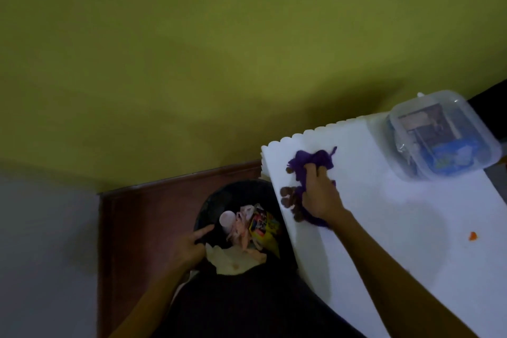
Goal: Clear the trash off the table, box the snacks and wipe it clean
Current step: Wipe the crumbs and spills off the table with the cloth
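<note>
My right hand [319,195] presses a crumpled purple cloth [312,163] onto the white table [389,217] near its left edge. Several small brown round bits [286,196] lie along that edge, just left of the cloth. Below the edge stands a black trash bin [219,200] holding wrappers, a white cup and crumpled paper [247,228]. My left hand [192,245] grips the bin's near rim. A clear lidded plastic box [441,134] with snack packets inside sits at the table's far right corner.
A small orange scrap [472,236] lies on the table at the right. A yellow-green wall fills the top of the view. Reddish-brown floor [142,217] surrounds the bin. The table's far edge is scalloped.
</note>
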Demonstrator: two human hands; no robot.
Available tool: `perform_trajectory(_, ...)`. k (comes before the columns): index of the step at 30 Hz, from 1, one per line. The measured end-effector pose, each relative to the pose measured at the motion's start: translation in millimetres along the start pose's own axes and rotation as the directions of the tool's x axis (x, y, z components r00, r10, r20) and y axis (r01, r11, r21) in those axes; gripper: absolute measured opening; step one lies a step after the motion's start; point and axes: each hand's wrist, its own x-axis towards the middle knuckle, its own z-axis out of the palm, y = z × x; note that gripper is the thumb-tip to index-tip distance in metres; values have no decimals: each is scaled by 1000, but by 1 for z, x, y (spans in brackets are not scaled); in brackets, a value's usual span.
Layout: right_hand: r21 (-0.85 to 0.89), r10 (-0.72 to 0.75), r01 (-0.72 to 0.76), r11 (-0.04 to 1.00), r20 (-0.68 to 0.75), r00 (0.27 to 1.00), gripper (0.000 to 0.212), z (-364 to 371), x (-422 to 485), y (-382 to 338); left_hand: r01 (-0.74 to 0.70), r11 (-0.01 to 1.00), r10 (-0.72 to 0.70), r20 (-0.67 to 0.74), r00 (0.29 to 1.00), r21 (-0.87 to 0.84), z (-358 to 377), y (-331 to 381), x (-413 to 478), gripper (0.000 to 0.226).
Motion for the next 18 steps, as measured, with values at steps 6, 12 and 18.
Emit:
perform_trajectory(6,223,-152,104,969,210,966,36,10,-42,-36,-18,1000,18,-1,1000,19,-3,-5,5,60)
perform_trajectory(12,364,131,-75,928,-131,983,26,-91,17,-29,-3,1000,3,11,1000,24,6,-9,11,55)
perform_trajectory(18,234,125,-86,968,-155,980,39,-115,96,-27,27,999,-29,-37,999,-36,8,-16,8,58)
